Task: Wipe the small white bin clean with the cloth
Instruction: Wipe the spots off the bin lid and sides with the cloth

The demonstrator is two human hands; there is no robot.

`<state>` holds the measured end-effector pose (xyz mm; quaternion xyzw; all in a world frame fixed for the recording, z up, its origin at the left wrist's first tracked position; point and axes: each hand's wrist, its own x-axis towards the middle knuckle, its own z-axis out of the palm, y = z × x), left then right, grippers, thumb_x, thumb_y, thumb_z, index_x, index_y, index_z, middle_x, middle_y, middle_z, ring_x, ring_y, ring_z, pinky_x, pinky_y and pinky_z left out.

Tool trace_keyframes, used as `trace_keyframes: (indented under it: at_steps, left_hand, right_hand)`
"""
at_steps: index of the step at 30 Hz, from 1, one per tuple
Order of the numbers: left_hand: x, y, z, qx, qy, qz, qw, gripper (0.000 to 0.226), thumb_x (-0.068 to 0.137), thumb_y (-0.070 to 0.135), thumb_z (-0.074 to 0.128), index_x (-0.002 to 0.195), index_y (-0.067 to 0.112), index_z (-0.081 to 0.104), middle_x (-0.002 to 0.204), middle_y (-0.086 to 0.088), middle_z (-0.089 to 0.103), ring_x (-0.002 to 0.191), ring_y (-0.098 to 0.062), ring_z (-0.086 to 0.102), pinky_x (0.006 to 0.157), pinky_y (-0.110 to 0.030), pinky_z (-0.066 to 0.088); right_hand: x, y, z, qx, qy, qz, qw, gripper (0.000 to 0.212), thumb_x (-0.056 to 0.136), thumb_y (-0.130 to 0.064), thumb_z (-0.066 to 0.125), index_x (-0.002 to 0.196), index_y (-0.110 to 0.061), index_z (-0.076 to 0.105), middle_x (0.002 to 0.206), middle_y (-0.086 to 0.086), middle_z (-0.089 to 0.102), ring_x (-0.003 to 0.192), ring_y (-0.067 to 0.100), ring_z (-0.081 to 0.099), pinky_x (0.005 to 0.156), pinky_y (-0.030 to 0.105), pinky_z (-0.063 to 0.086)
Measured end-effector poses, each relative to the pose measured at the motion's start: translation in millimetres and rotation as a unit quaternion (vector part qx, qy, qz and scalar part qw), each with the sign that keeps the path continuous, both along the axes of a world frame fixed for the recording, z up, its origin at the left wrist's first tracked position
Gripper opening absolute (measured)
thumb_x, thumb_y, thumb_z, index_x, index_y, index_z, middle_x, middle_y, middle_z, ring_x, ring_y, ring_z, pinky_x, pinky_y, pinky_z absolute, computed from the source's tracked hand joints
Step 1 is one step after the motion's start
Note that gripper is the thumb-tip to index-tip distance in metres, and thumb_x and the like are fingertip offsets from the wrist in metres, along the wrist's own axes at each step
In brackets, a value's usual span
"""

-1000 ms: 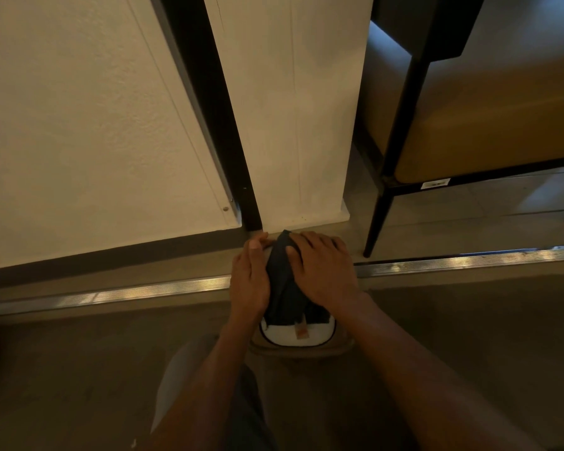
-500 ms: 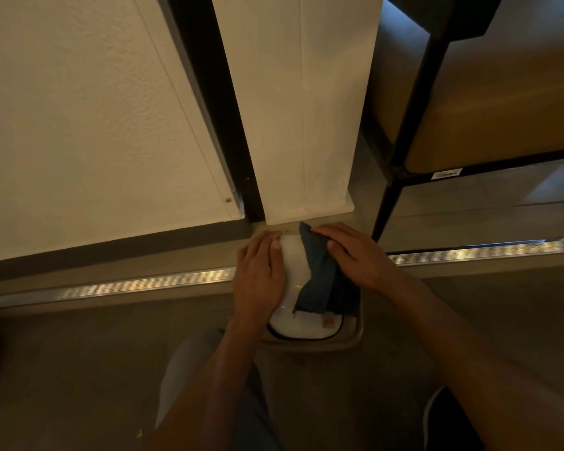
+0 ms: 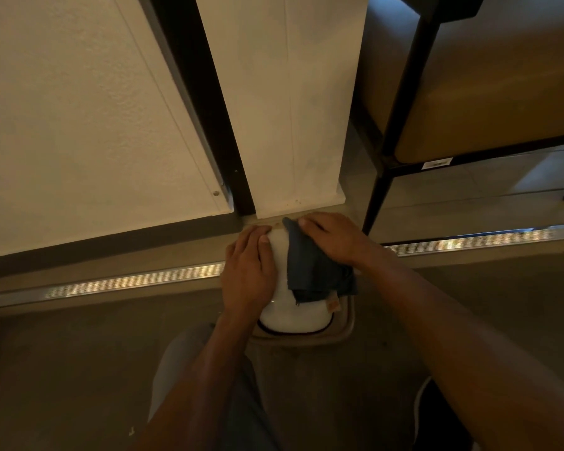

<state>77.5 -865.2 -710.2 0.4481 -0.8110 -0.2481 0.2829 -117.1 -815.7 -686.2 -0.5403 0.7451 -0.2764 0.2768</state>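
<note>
- One small white bin (image 3: pixel 284 315) stands on the floor (image 3: pixel 79 369) before you, at the wall's foot.
- One dark cloth (image 3: pixel 310 271) drapes its top right.
- Your two hands: left hand (image 3: pixel 249 275) flat on the bin's left side, fingers straight; right hand (image 3: pixel 334 237) presses the cloth, fingers extended.

Cloth (image 3: pixel 313 271) farther right, more white lid (image 3: pixel 284 288) bare
</note>
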Motion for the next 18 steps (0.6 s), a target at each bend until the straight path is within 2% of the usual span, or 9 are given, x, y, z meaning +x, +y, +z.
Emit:
trace_keyframes:
  at_steps: [2,5,7,8,10,12,15,18]
  left_hand:
    - [0,0,-1,0.005,-0.003,0.003,1.000,0.051,0.104,0.047,0.021,0.134,0.022,0.054,0.138,-0.001,0.055,0.125,-0.018,0.047,0.101,-0.022,0.027]
    - [-1,1,0,0.014,-0.003,0.009,1.000,0.055,0.102,0.049,0.020,0.134,0.022,0.055,0.139,-0.002,0.055,0.125,-0.022,0.048,0.100,-0.026,0.031]
    - [-2,2,2,0.007,-0.005,0.009,1.000,0.048,0.104,0.044,0.024,0.133,0.022,0.056,0.138,-0.002,0.055,0.124,-0.023,0.049,0.103,-0.030,0.035]
    - [-2,2,2,0.002,-0.007,0.009,1.000,0.045,0.105,0.041,0.026,0.133,0.023,0.056,0.138,-0.002,0.056,0.123,-0.022,0.049,0.103,-0.033,0.037]
    - [-3,3,5,-0.006,-0.004,0.007,1.000,0.041,0.106,0.036,0.030,0.132,0.021,0.057,0.137,-0.002,0.056,0.122,-0.017,0.047,0.104,-0.036,0.040]
    - [-3,3,6,-0.012,0.000,0.007,1.000,0.037,0.106,0.030,0.033,0.130,0.018,0.059,0.135,-0.004,0.058,0.120,-0.012,0.045,0.103,-0.037,0.040]
    - [-5,1,6,-0.019,-0.006,0.015,1.000,0.036,0.106,0.028,0.033,0.126,0.017,0.062,0.132,-0.003,0.060,0.119,-0.017,0.052,0.103,-0.034,0.039]
    - [-7,1,5,-0.020,-0.001,0.017,1.000,0.038,0.106,0.028,0.033,0.125,0.015,0.062,0.130,-0.004,0.062,0.120,-0.018,0.053,0.103,-0.028,0.035]
  right_hand:
    - [-7,15,-13,-0.058,-0.078,-0.023,0.995,0.035,0.104,-0.037,0.042,0.122,-0.019,0.066,0.120,0.001,0.066,0.109,0.016,0.059,0.095,0.035,0.047]
    - [-4,28,-25,-0.089,-0.154,-0.075,0.981,0.034,0.105,-0.035,0.040,0.129,-0.023,0.061,0.127,0.000,0.063,0.117,0.017,0.057,0.102,0.036,0.044]
    - [-3,23,-16,-0.045,-0.103,-0.064,0.992,0.036,0.106,-0.036,0.036,0.127,-0.022,0.061,0.123,-0.003,0.061,0.113,0.017,0.056,0.099,0.035,0.044]
    - [-1,18,-8,-0.009,-0.056,-0.050,0.997,0.037,0.106,-0.037,0.034,0.120,-0.019,0.064,0.115,-0.003,0.060,0.107,0.017,0.056,0.093,0.035,0.044]
    - [8,4,6,0.054,0.030,-0.048,0.997,0.041,0.104,-0.037,0.030,0.092,-0.016,0.063,0.094,0.000,0.060,0.089,0.021,0.057,0.078,0.035,0.044]
    - [22,-12,14,0.096,0.115,-0.066,0.987,0.046,0.103,-0.036,0.027,0.078,-0.013,0.057,0.084,0.005,0.059,0.079,0.022,0.056,0.072,0.034,0.042]
    - [41,-23,14,0.105,0.229,-0.069,0.965,0.042,0.102,-0.032,0.025,0.082,-0.013,0.057,0.088,0.006,0.058,0.084,0.027,0.057,0.083,0.037,0.048]
    - [38,-12,9,0.021,0.239,-0.065,0.969,0.041,0.103,-0.036,0.029,0.087,-0.015,0.061,0.092,0.005,0.064,0.080,0.022,0.057,0.071,0.031,0.040]
